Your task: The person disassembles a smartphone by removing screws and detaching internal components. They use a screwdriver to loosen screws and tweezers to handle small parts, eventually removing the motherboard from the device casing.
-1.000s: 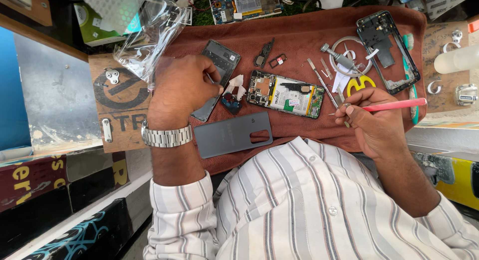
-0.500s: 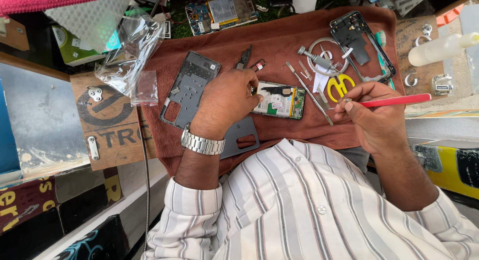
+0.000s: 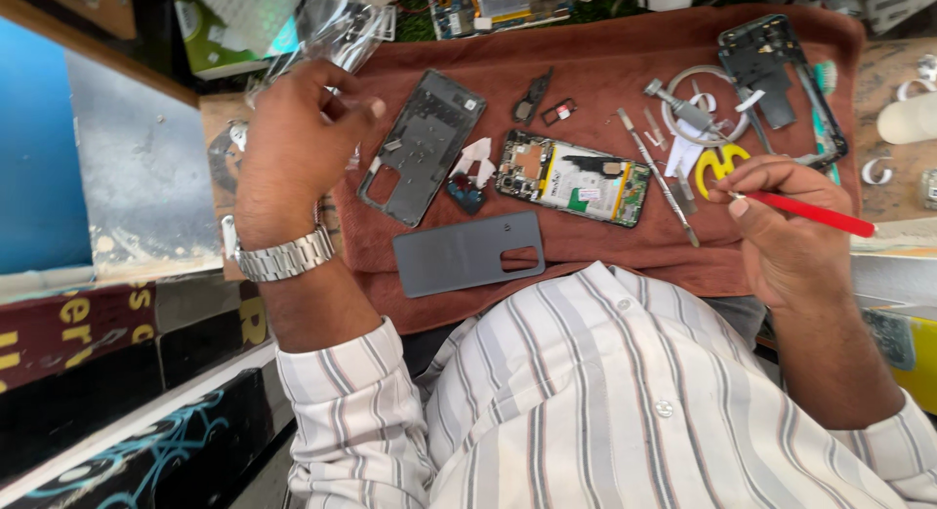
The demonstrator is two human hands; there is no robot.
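Your left hand (image 3: 298, 138) was raised off the brown cloth (image 3: 605, 65), fingers curled near a clear plastic bag (image 3: 332, 26); whether they pinched anything, I could not tell. Your right hand (image 3: 781, 226) gripped a red-handled tool (image 3: 810, 213) pen-style, likely for fine control. The opened phone (image 3: 574, 177) lay between both hands, circuitry up, the grey back cover (image 3: 468, 252) just beside it.

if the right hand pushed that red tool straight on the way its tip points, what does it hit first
Probably the yellow part on the brown cloth. The right hand holds the red tool with its tip aimed straight at it, nearly touching. Depth is hard to judge from this single view.
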